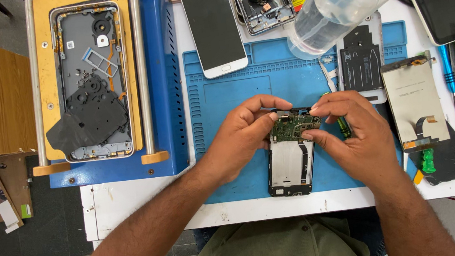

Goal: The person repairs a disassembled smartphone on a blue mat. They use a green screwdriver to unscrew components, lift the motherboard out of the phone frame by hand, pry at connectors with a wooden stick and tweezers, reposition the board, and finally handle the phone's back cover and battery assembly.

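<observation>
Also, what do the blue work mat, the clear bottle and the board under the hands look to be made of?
Blue work mat: likely silicone or rubber, matte, with moulded ribs and trays. Clear bottle: seemingly transparent plastic, glossy. Green circuit board: apparently laminate carrying dark chips and metal parts, pinched by the left hand and right hand.

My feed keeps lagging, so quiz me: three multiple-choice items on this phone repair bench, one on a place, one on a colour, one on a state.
1. Where does the white phone lie?
A. at the mat's upper left
B. under the bottle
C. on the wooden table

2. What colour is the work mat?
A. red
B. blue
C. grey

3. What state is the opened phone in?
A. fully closed
B. screen lit
C. back off, circuit board bare

Answers: 1 A, it lies screen up across the mat's top left edge. 2 B, the ribbed mat is blue. 3 C, the left hand and right hand pinch its green circuit board.
</observation>
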Demonstrator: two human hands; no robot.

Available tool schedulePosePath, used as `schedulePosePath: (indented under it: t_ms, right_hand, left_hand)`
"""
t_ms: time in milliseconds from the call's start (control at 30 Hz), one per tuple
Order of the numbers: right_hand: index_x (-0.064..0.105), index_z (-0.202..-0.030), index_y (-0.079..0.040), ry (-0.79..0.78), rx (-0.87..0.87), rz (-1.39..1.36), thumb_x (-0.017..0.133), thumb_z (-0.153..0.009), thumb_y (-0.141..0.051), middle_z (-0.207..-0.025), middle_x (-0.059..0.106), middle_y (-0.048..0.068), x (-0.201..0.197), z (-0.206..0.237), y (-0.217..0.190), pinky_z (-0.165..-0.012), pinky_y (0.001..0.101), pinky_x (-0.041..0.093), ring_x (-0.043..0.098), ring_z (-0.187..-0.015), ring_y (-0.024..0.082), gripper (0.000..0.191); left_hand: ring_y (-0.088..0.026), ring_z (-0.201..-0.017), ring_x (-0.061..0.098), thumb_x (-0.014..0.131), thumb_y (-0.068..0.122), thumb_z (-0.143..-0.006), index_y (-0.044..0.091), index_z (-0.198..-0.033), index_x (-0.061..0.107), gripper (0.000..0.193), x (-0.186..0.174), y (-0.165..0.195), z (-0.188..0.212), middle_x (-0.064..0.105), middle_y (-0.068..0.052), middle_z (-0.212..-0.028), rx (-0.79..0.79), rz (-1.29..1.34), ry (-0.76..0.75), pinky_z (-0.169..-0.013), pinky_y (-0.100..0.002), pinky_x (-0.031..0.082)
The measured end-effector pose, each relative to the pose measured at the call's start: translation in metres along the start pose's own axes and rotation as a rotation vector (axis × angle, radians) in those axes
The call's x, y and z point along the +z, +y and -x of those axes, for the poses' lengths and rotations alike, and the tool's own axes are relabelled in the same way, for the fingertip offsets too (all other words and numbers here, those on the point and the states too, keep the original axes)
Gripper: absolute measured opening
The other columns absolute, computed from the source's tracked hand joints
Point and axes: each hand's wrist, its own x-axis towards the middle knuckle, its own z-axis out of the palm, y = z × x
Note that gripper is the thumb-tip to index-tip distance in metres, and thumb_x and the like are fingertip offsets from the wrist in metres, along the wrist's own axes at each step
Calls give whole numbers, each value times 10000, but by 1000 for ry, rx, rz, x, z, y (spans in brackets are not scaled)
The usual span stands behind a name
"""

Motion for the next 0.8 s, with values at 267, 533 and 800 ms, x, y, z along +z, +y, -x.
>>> schedulePosePath:
  t_ms: [267,533,800]
  right_hand:
    - [669,-1103,-82,-38,-24,3,872,-778,-123,-1200,667,94,-1,1,-1,-914,323,552,656,-1130,195,386]
    - [674,-1217,-28,236,51,-84,747,-1051,-89,-1182,665,78,-17,4,3,-886,225,549,649,-1012,97,192]
    - [776,-1064,-45,132,314,410,759,-956,-78,-984,711,95,-48,21,-33,-578,278,514,670,-705,165,114]
  left_hand:
    - [-133,-965,692,521,124,-1071,48,-1262,621,229,-3,4,-1,713,-89,-1096,-72,-4,-14,-821,-323,616]
    - [-117,-988,696,448,110,-1097,67,-1219,687,272,0,5,5,725,-61,-1098,-24,-89,13,-867,-321,622]
    - [-130,-997,690,424,123,-1103,68,-1249,676,296,2,9,18,725,-70,-1097,1,-55,51,-872,-332,611]
